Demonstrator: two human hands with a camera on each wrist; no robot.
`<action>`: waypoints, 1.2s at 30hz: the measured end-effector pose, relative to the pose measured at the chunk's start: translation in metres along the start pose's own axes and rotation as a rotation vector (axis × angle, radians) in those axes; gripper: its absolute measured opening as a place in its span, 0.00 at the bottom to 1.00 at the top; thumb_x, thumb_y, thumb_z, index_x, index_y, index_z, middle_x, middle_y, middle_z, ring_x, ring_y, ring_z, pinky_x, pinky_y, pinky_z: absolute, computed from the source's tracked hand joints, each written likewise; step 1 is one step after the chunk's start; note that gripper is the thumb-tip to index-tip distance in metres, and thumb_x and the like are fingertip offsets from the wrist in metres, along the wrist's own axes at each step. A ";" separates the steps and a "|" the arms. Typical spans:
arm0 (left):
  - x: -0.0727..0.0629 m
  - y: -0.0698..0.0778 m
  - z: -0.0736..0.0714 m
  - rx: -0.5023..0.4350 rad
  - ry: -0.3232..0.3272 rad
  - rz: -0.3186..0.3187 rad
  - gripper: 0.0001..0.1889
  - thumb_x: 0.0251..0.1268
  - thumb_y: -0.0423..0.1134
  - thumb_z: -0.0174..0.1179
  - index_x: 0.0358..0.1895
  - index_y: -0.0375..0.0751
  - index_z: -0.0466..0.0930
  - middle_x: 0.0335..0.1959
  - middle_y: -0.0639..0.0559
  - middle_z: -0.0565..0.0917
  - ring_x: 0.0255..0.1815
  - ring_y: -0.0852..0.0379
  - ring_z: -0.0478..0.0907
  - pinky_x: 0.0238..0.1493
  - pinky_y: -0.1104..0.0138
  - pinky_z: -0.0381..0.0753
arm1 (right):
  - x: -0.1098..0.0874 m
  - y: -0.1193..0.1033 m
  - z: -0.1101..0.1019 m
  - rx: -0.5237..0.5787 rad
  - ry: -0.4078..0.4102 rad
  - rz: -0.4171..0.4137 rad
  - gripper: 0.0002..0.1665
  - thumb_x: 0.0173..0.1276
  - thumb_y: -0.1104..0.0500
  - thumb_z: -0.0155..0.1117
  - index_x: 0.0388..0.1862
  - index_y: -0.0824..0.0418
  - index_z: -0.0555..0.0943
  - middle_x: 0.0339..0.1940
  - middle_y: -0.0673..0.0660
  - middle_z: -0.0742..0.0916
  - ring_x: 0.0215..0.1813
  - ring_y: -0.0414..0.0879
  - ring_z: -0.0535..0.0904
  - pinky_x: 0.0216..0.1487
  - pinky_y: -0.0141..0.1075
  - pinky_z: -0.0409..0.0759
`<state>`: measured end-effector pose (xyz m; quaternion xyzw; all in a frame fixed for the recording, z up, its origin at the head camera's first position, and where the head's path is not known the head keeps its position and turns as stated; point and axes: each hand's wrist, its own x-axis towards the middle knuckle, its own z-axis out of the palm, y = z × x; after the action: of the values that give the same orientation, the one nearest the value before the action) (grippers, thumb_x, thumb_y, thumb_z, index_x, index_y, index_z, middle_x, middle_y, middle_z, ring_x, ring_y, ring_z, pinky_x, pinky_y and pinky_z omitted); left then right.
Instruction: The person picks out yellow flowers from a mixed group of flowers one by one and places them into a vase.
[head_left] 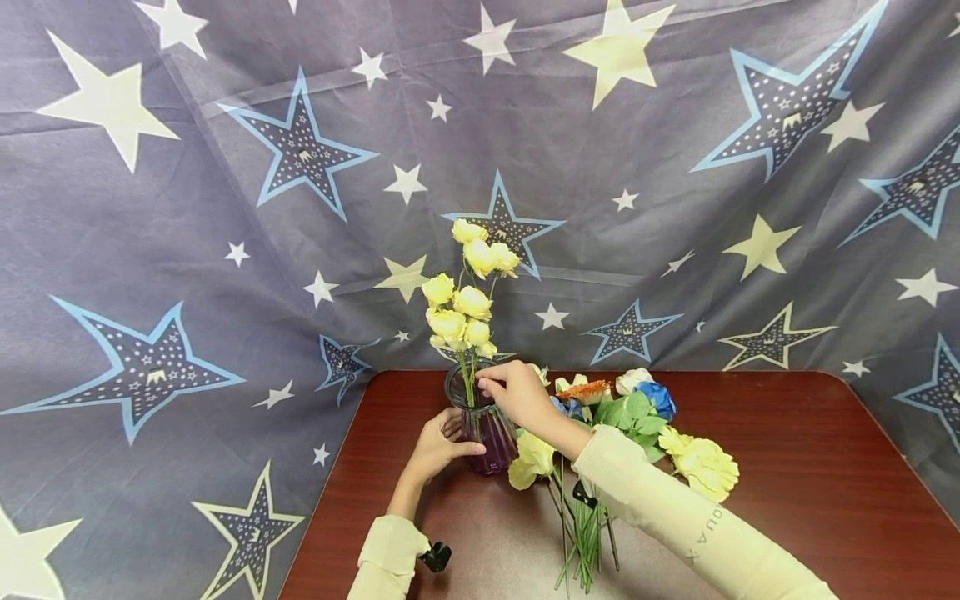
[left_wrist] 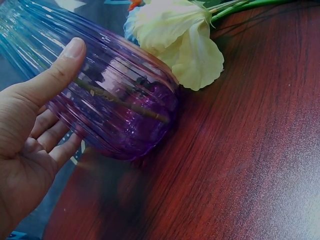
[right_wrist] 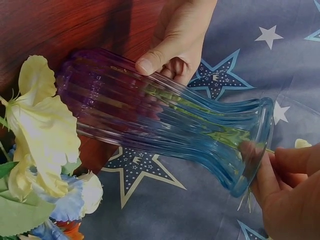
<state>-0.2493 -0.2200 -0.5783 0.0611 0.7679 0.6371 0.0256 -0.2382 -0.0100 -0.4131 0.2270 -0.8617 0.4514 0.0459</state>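
Observation:
A ribbed glass vase (head_left: 495, 447), blue at the neck and purple at the base, stands on the table. My left hand (head_left: 437, 448) holds its side, thumb on the near face and fingers behind, as the left wrist view of the vase (left_wrist: 120, 95) shows. Tall yellow flowers (head_left: 471, 302) rise out of the mouth, with their green stems (right_wrist: 225, 135) inside the glass. At the rim, my right hand (head_left: 521, 398) pinches a stem between thumb and fingers; the right hand (right_wrist: 292, 187) partly hides it in the right wrist view.
Right of the vase, under the right forearm, lies a bunch of flowers: a large yellow bloom (head_left: 701, 467), a blue rose (head_left: 657, 400), an orange flower (head_left: 585, 391) and green leaves. Their stems (head_left: 588, 533) point toward the table's front. A star-patterned cloth (head_left: 300, 250) hangs behind the brown table (head_left: 795, 467).

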 end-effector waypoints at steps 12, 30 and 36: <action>-0.001 0.000 0.001 0.005 0.014 0.001 0.35 0.48 0.28 0.78 0.63 0.28 0.73 0.64 0.31 0.79 0.69 0.38 0.75 0.72 0.48 0.75 | -0.001 -0.001 -0.001 0.005 -0.008 -0.007 0.11 0.73 0.66 0.63 0.49 0.68 0.88 0.38 0.62 0.92 0.40 0.53 0.90 0.38 0.38 0.86; -0.001 0.000 0.001 0.011 0.003 -0.001 0.35 0.49 0.28 0.78 0.63 0.30 0.73 0.64 0.34 0.80 0.70 0.40 0.75 0.73 0.49 0.74 | -0.007 -0.002 -0.020 0.106 -0.010 -0.003 0.12 0.74 0.63 0.63 0.50 0.66 0.88 0.46 0.62 0.92 0.39 0.55 0.90 0.33 0.31 0.83; 0.000 0.000 0.001 -0.001 0.011 -0.013 0.34 0.48 0.27 0.78 0.63 0.33 0.75 0.63 0.37 0.81 0.69 0.42 0.76 0.73 0.51 0.74 | -0.010 0.001 -0.037 0.120 0.014 -0.020 0.12 0.74 0.63 0.63 0.49 0.66 0.88 0.42 0.61 0.92 0.40 0.53 0.90 0.36 0.28 0.84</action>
<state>-0.2488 -0.2189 -0.5787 0.0527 0.7681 0.6376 0.0259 -0.2342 0.0235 -0.3955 0.2349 -0.8304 0.5035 0.0426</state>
